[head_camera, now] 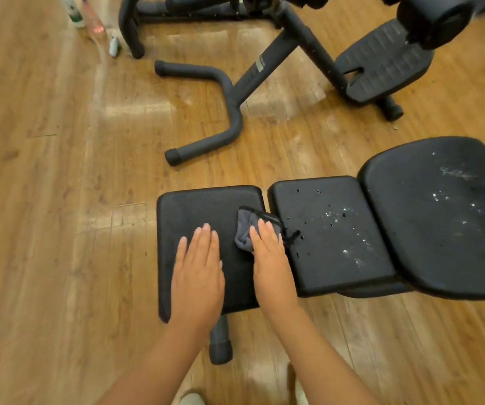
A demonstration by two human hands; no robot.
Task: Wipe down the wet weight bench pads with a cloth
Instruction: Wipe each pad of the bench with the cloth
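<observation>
Three black bench pads in a row: large pad [440,217], white droplets; middle pad [332,235], white droplets; end pad [194,211], under both hands. Two hands: left hand [199,273] flat, fingers straight and together; right hand [270,258] flat, fingers straight, pressing one grey cloth [245,229] at end pad's right edge.

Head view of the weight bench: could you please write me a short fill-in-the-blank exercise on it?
1. The right hand presses a grey ____ onto the end pad.
2. The left hand lies flat on the ____ pad as the right hand.
3. Droplets glisten on the middle pad and the largest pad, so on ____ pads.
Missing words: cloth; same; two.
</observation>
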